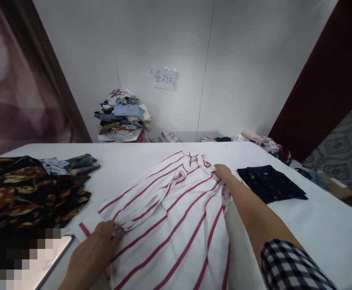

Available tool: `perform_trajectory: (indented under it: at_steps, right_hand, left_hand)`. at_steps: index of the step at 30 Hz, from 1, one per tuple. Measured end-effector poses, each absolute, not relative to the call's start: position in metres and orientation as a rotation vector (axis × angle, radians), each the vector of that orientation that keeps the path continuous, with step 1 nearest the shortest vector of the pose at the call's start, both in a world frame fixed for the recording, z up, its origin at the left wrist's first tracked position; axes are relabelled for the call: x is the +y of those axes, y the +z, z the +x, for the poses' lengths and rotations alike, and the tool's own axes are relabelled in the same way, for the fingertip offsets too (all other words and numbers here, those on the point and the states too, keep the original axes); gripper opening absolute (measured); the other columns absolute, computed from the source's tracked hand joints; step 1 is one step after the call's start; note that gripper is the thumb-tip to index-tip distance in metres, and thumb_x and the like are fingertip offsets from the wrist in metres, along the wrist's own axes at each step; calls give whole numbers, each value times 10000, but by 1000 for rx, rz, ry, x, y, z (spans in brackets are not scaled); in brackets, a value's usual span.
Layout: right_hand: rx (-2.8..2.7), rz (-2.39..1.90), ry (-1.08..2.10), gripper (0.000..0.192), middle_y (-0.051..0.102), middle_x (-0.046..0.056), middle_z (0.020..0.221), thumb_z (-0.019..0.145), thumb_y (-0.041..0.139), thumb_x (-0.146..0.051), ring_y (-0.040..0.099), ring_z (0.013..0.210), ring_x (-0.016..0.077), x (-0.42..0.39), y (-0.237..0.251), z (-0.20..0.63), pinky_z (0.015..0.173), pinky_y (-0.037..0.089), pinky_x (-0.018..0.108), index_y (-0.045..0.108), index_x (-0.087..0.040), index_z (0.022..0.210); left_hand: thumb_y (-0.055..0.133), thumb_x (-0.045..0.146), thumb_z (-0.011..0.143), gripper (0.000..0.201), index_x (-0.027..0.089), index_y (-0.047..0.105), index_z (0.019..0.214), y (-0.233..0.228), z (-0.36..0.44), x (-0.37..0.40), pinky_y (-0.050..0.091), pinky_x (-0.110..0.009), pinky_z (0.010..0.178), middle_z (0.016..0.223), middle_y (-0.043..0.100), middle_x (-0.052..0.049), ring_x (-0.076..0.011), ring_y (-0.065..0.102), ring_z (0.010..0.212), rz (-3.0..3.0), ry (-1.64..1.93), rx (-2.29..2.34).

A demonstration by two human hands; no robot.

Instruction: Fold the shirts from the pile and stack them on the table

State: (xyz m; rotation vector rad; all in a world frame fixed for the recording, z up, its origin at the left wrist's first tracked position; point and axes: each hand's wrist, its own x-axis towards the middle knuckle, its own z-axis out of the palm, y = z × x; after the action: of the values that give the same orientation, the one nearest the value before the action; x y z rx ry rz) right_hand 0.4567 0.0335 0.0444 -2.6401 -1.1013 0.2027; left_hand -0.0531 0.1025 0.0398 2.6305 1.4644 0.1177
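A white shirt with red stripes [176, 217] lies spread on the white table [321, 225] in front of me. My left hand [96, 251] pinches the shirt's sleeve cuff near the table's front left. My right hand [222, 172] reaches far forward and grips the fabric near the shirt's collar and shoulder. My right forearm lies along the shirt's right edge, with a black-and-white checked sleeve at the elbow.
A dark floral garment [21, 193] lies at the left, with a small folded patterned piece [73, 164] behind it. A folded navy garment [269, 183] sits to the right. A pile of clothes [123, 114] stands against the back wall, more clothes [263, 143] at the far right edge.
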Motion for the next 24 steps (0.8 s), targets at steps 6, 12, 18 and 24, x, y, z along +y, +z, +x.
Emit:
perform_trajectory:
  at_steps: [6, 12, 18, 24]
  right_hand:
    - [-976, -2488, 20, 357, 660, 148, 1170, 808, 462, -152, 590, 1098, 260, 23, 58, 469, 907, 426, 317, 667, -139, 1101]
    - [-855, -2334, -55, 378, 691, 136, 1045, 838, 412, -243, 618, 957, 257, 9, 89, 488, 814, 467, 328, 659, -104, 1090]
    - [-840, -2206, 42, 620, 654, 140, 1159, 748, 629, -355, 623, 971, 229, -1, 87, 467, 817, 490, 315, 530, -112, 1310]
    - [-1052, -1960, 114, 353, 710, 88, 1027, 805, 544, -394, 639, 933, 245, -82, 61, 394, 848, 504, 382, 700, -185, 1043]
  left_hand:
    - [237, 263, 912, 342, 175, 566, 880, 81, -34, 116, 468, -351, 664, 876, 693, -122, -251, 682, 803, 2761, -249, 1444]
    - [188, 352, 938, 438, 126, 563, 926, 184, -18, 185, 477, -316, 672, 866, 667, -63, -202, 642, 761, 3058, 51, 1751]
    - [282, 329, 909, 414, 94, 616, 981, 183, 7, 217, 476, -330, 757, 954, 674, -86, -232, 651, 892, 3033, 148, 1560]
    - [405, 528, 867, 459, 205, 627, 1107, 101, -17, 127, 493, -330, 784, 1120, 669, -74, -256, 643, 985, 2818, 154, 1199]
